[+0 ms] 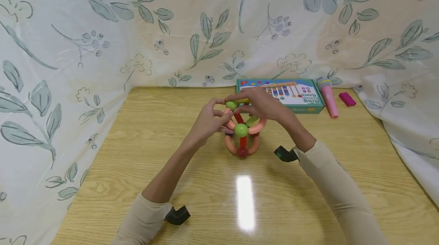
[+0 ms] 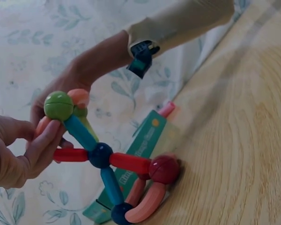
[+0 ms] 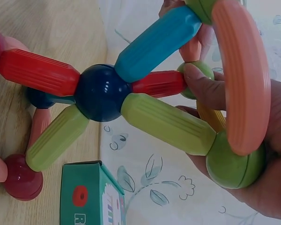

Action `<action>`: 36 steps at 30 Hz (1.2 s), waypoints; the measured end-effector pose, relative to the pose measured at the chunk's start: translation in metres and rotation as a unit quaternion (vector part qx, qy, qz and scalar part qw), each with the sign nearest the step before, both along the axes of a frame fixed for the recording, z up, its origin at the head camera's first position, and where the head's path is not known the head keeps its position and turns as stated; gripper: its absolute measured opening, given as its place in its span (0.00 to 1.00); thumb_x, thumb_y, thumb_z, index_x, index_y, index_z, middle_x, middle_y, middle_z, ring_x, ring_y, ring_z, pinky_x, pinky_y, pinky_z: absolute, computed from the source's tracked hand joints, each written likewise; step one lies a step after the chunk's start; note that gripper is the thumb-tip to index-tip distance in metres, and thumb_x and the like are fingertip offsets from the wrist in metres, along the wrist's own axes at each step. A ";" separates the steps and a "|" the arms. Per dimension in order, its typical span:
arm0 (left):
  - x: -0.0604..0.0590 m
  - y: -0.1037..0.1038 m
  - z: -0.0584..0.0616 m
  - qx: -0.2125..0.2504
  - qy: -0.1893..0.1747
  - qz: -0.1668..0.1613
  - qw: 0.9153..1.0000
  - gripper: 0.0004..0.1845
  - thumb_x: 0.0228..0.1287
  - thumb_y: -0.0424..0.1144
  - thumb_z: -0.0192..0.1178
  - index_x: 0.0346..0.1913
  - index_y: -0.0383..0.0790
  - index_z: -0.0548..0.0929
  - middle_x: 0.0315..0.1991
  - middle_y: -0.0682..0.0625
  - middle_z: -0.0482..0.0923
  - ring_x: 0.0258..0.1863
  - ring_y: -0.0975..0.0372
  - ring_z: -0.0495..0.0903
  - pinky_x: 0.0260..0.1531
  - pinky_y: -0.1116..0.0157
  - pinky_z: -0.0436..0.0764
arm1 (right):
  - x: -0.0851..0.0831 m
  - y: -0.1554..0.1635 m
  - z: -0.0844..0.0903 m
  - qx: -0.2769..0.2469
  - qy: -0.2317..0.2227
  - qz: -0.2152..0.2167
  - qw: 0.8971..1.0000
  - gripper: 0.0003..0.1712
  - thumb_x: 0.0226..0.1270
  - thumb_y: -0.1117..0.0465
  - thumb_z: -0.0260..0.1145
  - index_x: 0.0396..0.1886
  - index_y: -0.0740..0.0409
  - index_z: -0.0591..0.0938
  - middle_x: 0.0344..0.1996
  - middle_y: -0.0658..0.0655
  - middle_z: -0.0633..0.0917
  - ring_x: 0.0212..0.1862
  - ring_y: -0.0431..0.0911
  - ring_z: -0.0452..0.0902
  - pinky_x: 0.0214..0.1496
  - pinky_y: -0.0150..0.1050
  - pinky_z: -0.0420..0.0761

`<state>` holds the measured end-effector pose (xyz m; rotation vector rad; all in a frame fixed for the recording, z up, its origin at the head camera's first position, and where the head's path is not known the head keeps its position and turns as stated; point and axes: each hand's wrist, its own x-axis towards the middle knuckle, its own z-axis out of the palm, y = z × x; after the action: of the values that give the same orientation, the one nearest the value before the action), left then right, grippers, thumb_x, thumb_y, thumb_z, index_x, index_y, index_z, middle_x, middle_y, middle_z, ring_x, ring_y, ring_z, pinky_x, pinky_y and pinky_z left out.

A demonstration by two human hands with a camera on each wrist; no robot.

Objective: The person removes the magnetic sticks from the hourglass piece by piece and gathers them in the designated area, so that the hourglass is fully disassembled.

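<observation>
Both hands are on this ball-and-stick toy (image 1: 242,132) standing mid-bench (image 1: 144,184) on its red ball: the left hand (image 1: 207,121) has its grip curled round the sticks on its side, and the right hand (image 1: 262,104) is wrapped over the top, fingers closed on a green ball (image 3: 234,161) and the curved orange piece. Further back, a teal game box (image 1: 284,93), then a pink toy microphone (image 1: 328,96) and a small pink block (image 1: 347,99) near the floral cloth (image 1: 103,28).

Green game box (image 1: 282,94) at tabletop (image 1: 171,153) back edge; pink microphone (image 1: 328,96) just beside; pink block (image 1: 347,99) near; floral cloth (image 1: 103,28) behind
</observation>
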<state>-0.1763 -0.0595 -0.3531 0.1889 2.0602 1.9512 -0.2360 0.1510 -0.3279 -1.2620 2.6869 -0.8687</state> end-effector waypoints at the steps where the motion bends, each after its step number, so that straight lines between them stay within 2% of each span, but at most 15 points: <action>1: 0.000 0.000 0.000 -0.001 0.001 0.004 1.000 0.26 0.75 0.31 0.58 0.73 0.37 0.66 0.35 0.43 0.81 0.26 0.61 0.88 0.38 0.55 0.91 | 0.000 0.000 0.000 0.002 -0.001 -0.001 1.000 0.25 0.67 0.62 0.75 0.64 0.50 0.85 0.40 0.55 0.89 0.28 0.44 0.78 0.31 0.36 0.77; 8: 0.000 -0.004 0.003 -0.009 0.005 0.019 1.000 0.26 0.74 0.29 0.58 0.73 0.35 0.72 0.42 0.43 0.78 0.28 0.63 0.86 0.48 0.46 0.88 | -0.001 0.000 0.001 0.010 0.008 -0.006 1.000 0.26 0.66 0.63 0.75 0.65 0.50 0.85 0.40 0.55 0.89 0.32 0.47 0.73 0.31 0.35 0.72; 17: 0.000 -0.004 0.001 -0.017 0.029 0.018 0.999 0.30 0.72 0.29 0.59 0.75 0.34 0.71 0.40 0.41 0.82 0.27 0.63 0.85 0.42 0.52 0.90 | -0.002 -0.001 0.002 0.015 0.006 -0.010 1.000 0.26 0.67 0.62 0.75 0.65 0.48 0.85 0.37 0.55 0.87 0.30 0.45 0.73 0.29 0.34 0.73; 23: 0.000 -0.007 -0.001 -0.021 0.040 0.018 0.999 0.29 0.72 0.29 0.58 0.75 0.36 0.72 0.44 0.34 0.84 0.26 0.63 0.85 0.40 0.54 0.91 | -0.003 -0.002 0.001 0.012 0.005 -0.013 1.000 0.26 0.66 0.62 0.75 0.65 0.48 0.85 0.37 0.54 0.87 0.29 0.46 0.74 0.29 0.35 0.74; 29: 0.000 -0.009 -0.002 -0.021 0.034 0.029 0.999 0.27 0.73 0.29 0.58 0.73 0.36 0.73 0.48 0.27 0.83 0.24 0.63 0.85 0.38 0.58 0.91 | -0.004 -0.003 0.001 0.017 0.007 -0.011 1.000 0.26 0.66 0.62 0.75 0.64 0.48 0.86 0.37 0.54 0.87 0.29 0.45 0.74 0.29 0.35 0.76; 36: -0.004 -0.018 -0.006 -0.035 0.040 0.055 0.997 0.22 0.75 0.33 0.60 0.68 0.34 0.72 0.49 0.29 0.85 0.27 0.60 0.87 0.36 0.58 0.91 | 0.000 -0.002 0.002 0.015 -0.010 -0.018 1.000 0.27 0.66 0.63 0.75 0.66 0.52 0.84 0.41 0.55 0.88 0.31 0.46 0.75 0.30 0.35 0.76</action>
<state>-0.1800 -0.0773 -0.3590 0.1430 2.2313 1.9593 -0.2364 0.1488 -0.3264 -1.1967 2.7047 -0.8367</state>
